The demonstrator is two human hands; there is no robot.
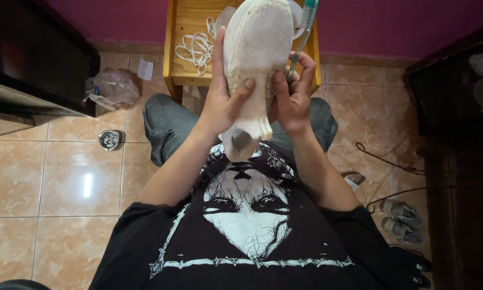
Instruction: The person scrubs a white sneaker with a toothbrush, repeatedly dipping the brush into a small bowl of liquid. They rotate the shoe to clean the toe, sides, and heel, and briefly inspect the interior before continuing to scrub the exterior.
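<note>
Head camera looks straight down on a seated person whose left hand (220, 107) grips a white knit shoe (255, 53) from one side, thumb pressed on its fabric, while the right hand (295, 96) clasps the other side and also pinches a teal-handled tool (307, 24) against it. That shoe is raised in front of the chest, above the jeans-clad knees, heel end pointing down toward the black printed shirt (247, 225). Beyond it stands a small wooden stool (182, 48) with white laces (195, 48) lying on top, on the tan tiled floor (64, 177).
</note>
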